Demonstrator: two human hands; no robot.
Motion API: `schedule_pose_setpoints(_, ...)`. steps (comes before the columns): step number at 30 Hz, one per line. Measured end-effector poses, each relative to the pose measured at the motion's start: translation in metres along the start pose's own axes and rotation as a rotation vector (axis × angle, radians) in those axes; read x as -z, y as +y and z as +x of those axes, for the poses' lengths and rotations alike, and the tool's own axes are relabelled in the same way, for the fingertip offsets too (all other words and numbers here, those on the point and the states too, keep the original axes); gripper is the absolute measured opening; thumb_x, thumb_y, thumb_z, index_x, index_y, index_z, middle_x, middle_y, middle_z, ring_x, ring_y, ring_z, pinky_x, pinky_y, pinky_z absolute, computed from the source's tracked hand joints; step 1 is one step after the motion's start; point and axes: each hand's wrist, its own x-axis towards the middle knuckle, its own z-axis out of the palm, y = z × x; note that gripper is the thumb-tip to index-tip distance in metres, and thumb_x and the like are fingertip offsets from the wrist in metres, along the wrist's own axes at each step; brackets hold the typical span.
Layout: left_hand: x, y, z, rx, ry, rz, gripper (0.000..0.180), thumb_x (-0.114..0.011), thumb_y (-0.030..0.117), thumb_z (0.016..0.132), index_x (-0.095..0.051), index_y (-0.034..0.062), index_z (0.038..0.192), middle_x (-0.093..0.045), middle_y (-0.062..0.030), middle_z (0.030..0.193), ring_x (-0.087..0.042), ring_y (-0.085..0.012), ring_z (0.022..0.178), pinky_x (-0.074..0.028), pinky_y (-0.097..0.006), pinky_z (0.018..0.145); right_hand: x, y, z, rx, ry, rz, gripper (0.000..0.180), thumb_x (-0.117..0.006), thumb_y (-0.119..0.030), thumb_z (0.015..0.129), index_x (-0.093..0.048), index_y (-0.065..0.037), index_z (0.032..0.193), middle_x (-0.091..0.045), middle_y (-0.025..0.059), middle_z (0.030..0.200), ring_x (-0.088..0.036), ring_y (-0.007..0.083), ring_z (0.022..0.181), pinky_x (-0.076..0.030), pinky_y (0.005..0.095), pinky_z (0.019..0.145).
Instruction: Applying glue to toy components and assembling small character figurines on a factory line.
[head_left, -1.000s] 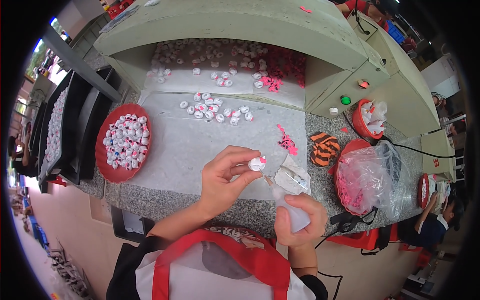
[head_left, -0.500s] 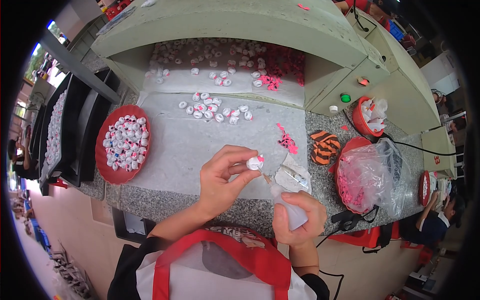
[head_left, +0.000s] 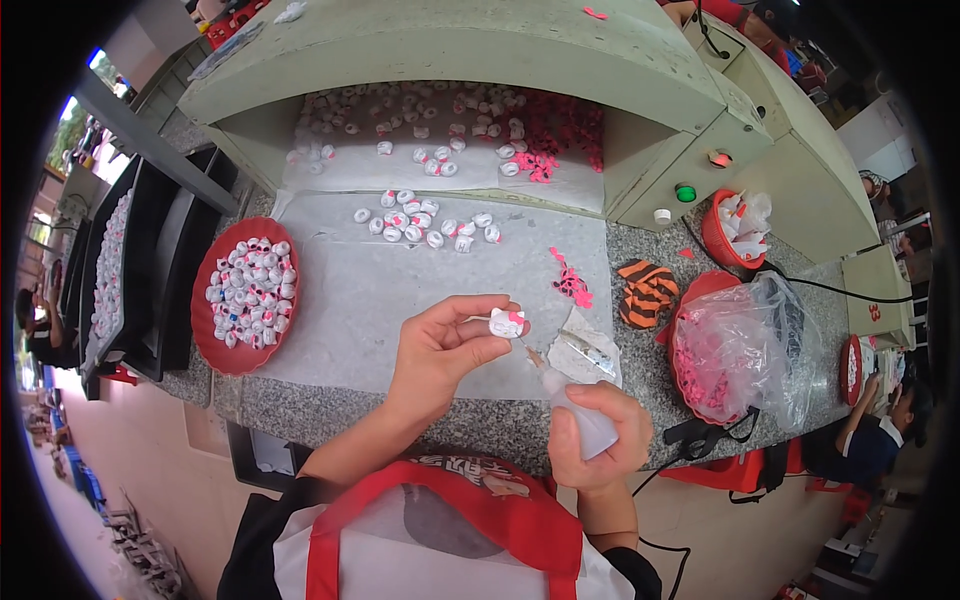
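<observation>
White piece (head_left: 505,325) turned, face showing. I see left hand (head_left: 437,352) pinching it, right hand (head_left: 622,440) gripping bottle (head_left: 590,432); stray squeeze could smear face.

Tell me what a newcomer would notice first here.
Probably the small white toy head with a pink patch in the left hand, and the squeeze bottle in the right hand. A red dish heaped with white pieces stands farther left; a striped orange bundle lies right of the paper.
</observation>
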Motion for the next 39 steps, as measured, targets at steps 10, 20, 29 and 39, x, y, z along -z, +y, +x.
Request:
schedule_pose_setpoints(10,0.003,0.001,-0.001,0.060,-0.060,-0.108,0.035,-0.056,-0.010,0.073,-0.050,-0.0043,0.107,-0.058,-0.0145,0.100,-0.058,-0.0203,0.093,-0.046,-0.029,0.082,0.000,-0.001,0.001,-0.027,-0.040,0.025,0.025,-0.062,0.002,0.062,-0.054,0.001,0.085,-0.060,0.0088,0.066,-0.053,0.0175,0.045,-0.041,0.0250,0.041)
schedule_pose_setpoints(20,0.003,0.003,0.000,0.042,-0.025,-0.079,0.034,-0.058,-0.008,0.071,-0.052,-0.0037,0.104,-0.058,-0.0141,0.100,-0.058,-0.0276,0.094,-0.046,-0.033,0.083,0.002,-0.001,0.002,0.005,-0.032,0.006,0.023,-0.061,0.001,0.062,-0.054,0.000,0.084,-0.060,0.0090,0.066,-0.053,0.0178,0.045,-0.042,0.0250,0.041)
schedule_pose_setpoints(29,0.004,0.002,-0.002,0.039,-0.044,-0.076,0.037,-0.057,-0.009,0.071,-0.051,-0.0036,0.108,-0.058,-0.0156,0.101,-0.058,-0.0279,0.094,-0.045,-0.034,0.083,0.002,-0.004,0.004,-0.049,-0.051,0.057,0.022,-0.061,0.001,0.062,-0.054,0.001,0.083,-0.060,0.0104,0.066,-0.055,0.0185,0.047,-0.043,0.0254,0.044)
schedule_pose_setpoints(39,0.023,-0.008,0.001,0.037,0.015,-0.030,0.036,-0.058,-0.009,0.071,-0.052,-0.0036,0.107,-0.059,-0.0139,0.100,-0.059,-0.0254,0.092,-0.045,-0.031,0.082,0.011,0.019,-0.014,-0.753,0.125,0.222,0.023,-0.060,-0.009,0.068,-0.054,0.004,0.086,-0.059,0.0098,0.074,-0.058,0.0160,0.063,-0.045,0.0252,0.054)
